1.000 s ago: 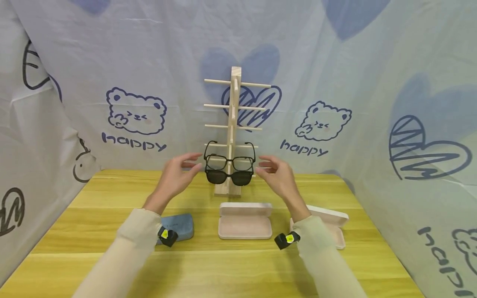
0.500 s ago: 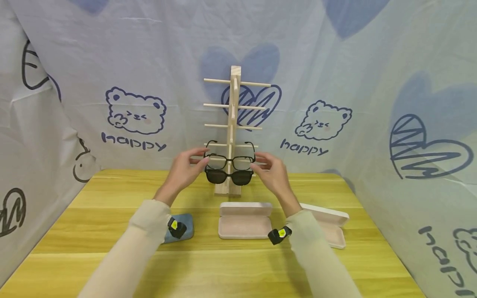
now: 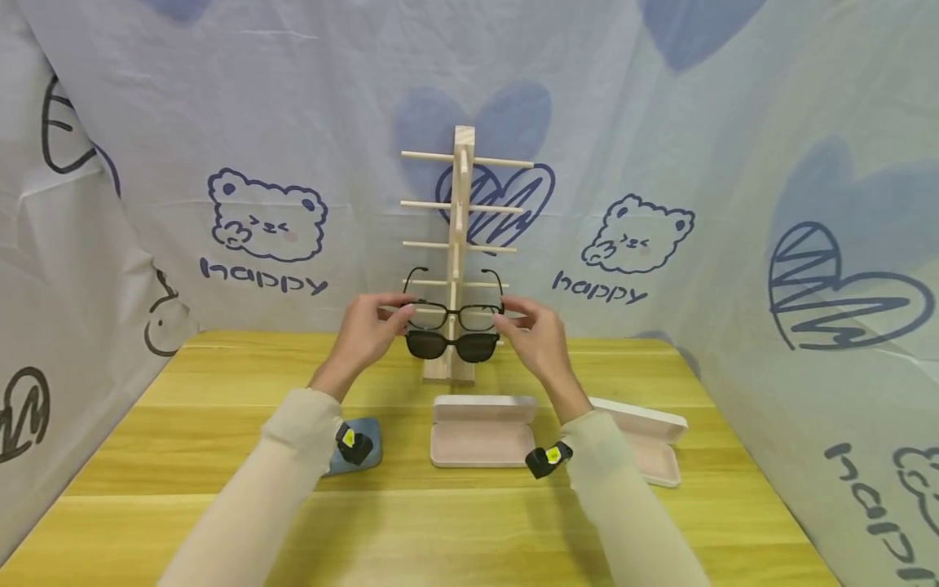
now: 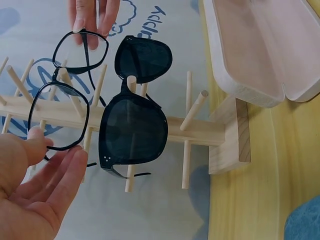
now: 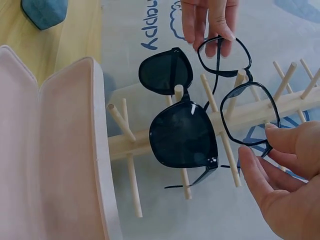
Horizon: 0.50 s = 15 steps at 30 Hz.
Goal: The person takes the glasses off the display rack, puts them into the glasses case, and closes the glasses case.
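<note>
A pair of black-rimmed clear eyeglasses [image 3: 453, 311] is at a lower level of the wooden eyewear stand [image 3: 456, 236], temples pointing back. My left hand [image 3: 367, 333] pinches its left side near the hinge, thumb in front and fingers behind. On the opposite side, my right hand [image 3: 538, 336] pinches the other hinge corner in the same way. Directly below hang dark sunglasses [image 3: 477, 348] on their own peg, untouched by either hand. In the left wrist view the clear frame [image 4: 56, 76] sits in front of the pegs, its bridge close to one peg tip.
An open pink-lined case [image 3: 482, 446] lies in front of the stand. Another open case [image 3: 656, 456] is at the right, partly behind my right forearm. A blue case [image 3: 367, 444] lies at the left, partly covered by my left sleeve. A printed curtain [image 3: 352, 98] hangs behind.
Both hands have moved inward from beside the eyeglasses and now pinch their two sides. The temple tips have risen slightly against the stand. The sunglasses and cases have stayed put.
</note>
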Tool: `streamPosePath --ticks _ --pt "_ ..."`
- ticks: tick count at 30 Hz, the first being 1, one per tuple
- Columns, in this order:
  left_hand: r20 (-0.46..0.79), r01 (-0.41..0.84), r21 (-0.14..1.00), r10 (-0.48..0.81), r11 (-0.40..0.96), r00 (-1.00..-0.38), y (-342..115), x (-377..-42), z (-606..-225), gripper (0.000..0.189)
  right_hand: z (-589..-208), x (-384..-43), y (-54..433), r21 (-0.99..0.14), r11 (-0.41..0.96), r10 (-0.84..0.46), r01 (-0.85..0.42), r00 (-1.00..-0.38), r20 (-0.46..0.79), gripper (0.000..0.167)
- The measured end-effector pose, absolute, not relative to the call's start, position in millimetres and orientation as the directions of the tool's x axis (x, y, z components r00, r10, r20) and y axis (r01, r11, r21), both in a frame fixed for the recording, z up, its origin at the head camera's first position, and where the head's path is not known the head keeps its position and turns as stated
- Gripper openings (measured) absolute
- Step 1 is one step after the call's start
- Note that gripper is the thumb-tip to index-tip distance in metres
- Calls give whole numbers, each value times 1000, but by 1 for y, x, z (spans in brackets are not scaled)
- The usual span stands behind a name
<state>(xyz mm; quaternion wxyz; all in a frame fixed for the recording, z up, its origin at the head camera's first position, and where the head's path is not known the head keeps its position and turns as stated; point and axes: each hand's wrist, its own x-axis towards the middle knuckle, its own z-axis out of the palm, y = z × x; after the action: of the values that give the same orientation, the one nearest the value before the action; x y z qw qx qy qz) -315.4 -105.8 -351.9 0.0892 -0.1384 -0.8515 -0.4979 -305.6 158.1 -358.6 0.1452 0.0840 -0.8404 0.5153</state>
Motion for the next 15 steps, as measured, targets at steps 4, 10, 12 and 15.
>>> streamPosePath --ticks 4,10,12,15 --pt "299 325 831 130 452 -945 -106 -313 -349 32 -355 -304 158 -845 432 8 -316 -935 354 36" --pt "327 351 830 132 434 -936 -107 -306 -345 32 -353 -298 159 -858 385 7 -341 -928 372 37" --pt "339 365 826 139 430 -930 -108 -303 -345 32 -352 -297 159 -860 373 6 -347 -927 376 37" --pt "351 378 823 144 423 -925 -110 -299 -346 32 -352 -294 158 -862 360 4 -358 -923 385 37"
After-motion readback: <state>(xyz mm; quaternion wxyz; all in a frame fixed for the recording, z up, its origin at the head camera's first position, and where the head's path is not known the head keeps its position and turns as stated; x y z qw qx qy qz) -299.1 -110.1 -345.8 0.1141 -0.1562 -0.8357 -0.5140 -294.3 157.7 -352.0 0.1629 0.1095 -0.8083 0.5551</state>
